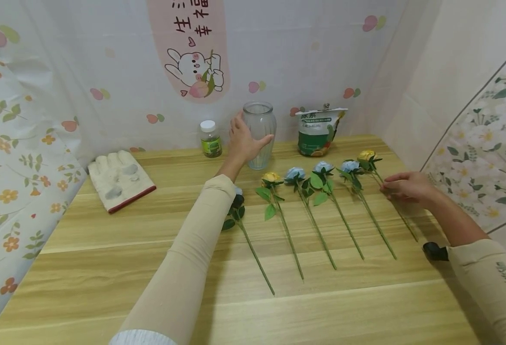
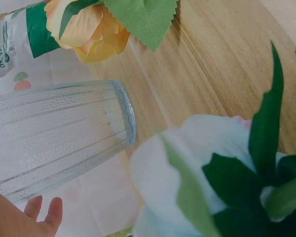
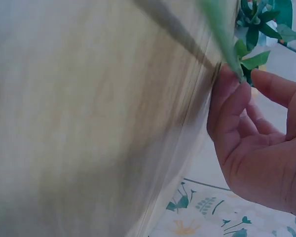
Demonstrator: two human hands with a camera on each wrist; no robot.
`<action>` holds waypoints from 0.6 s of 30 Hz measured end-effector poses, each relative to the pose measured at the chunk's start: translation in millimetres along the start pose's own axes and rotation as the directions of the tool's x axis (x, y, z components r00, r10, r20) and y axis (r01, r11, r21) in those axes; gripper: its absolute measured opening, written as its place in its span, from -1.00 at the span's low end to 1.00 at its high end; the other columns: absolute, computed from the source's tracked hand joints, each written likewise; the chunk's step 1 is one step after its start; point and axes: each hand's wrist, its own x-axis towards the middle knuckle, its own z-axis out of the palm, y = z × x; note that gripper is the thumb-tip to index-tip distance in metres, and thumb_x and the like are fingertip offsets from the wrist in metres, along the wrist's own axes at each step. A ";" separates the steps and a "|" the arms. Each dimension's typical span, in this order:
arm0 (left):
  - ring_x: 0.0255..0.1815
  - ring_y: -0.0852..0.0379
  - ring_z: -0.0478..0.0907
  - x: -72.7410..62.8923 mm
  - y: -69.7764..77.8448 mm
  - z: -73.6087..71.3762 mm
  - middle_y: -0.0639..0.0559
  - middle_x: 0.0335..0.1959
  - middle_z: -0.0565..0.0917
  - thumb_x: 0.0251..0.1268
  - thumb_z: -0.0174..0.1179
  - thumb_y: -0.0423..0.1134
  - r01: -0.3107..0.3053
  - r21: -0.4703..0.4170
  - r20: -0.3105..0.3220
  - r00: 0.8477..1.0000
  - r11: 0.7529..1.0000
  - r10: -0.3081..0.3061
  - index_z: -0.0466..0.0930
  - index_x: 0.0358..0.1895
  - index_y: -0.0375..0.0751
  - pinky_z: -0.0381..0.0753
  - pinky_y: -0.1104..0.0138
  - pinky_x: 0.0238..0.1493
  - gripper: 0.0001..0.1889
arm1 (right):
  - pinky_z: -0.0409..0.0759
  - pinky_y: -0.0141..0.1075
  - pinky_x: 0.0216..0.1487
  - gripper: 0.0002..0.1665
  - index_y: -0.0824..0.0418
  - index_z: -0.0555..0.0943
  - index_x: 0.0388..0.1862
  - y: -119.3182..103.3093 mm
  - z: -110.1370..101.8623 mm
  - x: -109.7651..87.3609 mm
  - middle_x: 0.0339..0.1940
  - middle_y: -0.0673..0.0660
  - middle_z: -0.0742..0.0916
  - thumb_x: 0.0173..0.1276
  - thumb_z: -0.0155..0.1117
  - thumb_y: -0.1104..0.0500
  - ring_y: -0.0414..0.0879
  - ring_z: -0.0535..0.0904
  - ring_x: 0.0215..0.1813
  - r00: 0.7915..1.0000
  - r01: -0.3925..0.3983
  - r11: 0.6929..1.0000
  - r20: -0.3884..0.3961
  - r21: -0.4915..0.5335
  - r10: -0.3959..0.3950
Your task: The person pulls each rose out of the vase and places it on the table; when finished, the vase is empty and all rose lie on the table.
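Observation:
My left hand holds a clear ribbed glass vase standing upright at the back, thumb across its front and fingers on its left side. In the left wrist view, the vase appears sideways with fingertips at its edge. On the right, my right hand has its fingers curled at the stem of the rightmost yellow rose, which lies on the table. The right wrist view shows the stem passing between thumb and fingertips. Several more blue and yellow roses lie in a row between the hands.
A white glove with a red cuff lies on the left of the wooden table. Behind stand a small white-capped bottle and a green-and-white pouch closed with a clip. Patterned curtains surround the back and sides.

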 end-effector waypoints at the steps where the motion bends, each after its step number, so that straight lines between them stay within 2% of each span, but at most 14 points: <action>1: 0.43 -0.14 0.15 0.0 0.0 0.0 -0.16 0.49 0.03 0.12 0.28 0.37 -0.001 0.001 -0.002 1.000 1.000 0.001 -0.28 0.55 -0.14 0.37 0.01 0.28 0.18 | 0.64 -0.33 -0.28 -0.28 0.49 0.25 0.41 -0.3 -0.1 -0.3 -0.35 -0.35 0.74 0.52 0.16 0.03 -0.34 0.70 -0.29 1.000 -0.004 1.000 0.011 -0.003 0.004; 4: 0.43 -0.13 0.15 0.5 -0.3 -0.1 -0.15 0.50 0.03 0.12 0.27 0.38 0.004 0.010 -0.003 1.000 1.000 -0.004 -0.29 0.55 -0.14 0.38 0.03 0.27 0.18 | 0.65 -0.31 -0.26 -0.25 0.47 0.24 0.42 -1.5 -0.4 -1.2 -0.33 -0.36 0.73 0.51 0.16 -0.02 -0.34 0.70 -0.27 0.999 -0.010 1.000 0.031 -0.024 0.010; 13: 0.42 -0.12 0.17 0.3 0.3 0.5 -0.15 0.48 0.04 0.13 0.27 0.37 0.003 0.011 -0.001 1.000 1.000 -0.003 -0.30 0.55 -0.14 0.38 0.03 0.27 0.18 | 0.68 -0.28 -0.19 -0.20 0.53 0.21 0.43 -11.1 -3.7 -2.8 -0.26 -0.31 0.72 0.54 0.09 -0.07 -0.28 0.72 -0.28 1.000 0.018 0.999 0.012 -0.034 -0.018; 18: 0.42 -0.11 0.17 0.5 -0.5 1.2 -0.15 0.48 0.05 0.12 0.27 0.37 0.011 0.019 -0.009 1.000 1.000 -0.011 -0.29 0.55 -0.14 0.39 0.04 0.26 0.18 | 0.68 -0.25 -0.21 -0.24 0.54 0.23 0.41 -17.7 -4.0 -3.2 -0.05 0.03 0.78 0.57 0.03 -0.06 -0.24 0.74 -0.24 0.998 0.022 0.994 0.056 -0.109 -0.015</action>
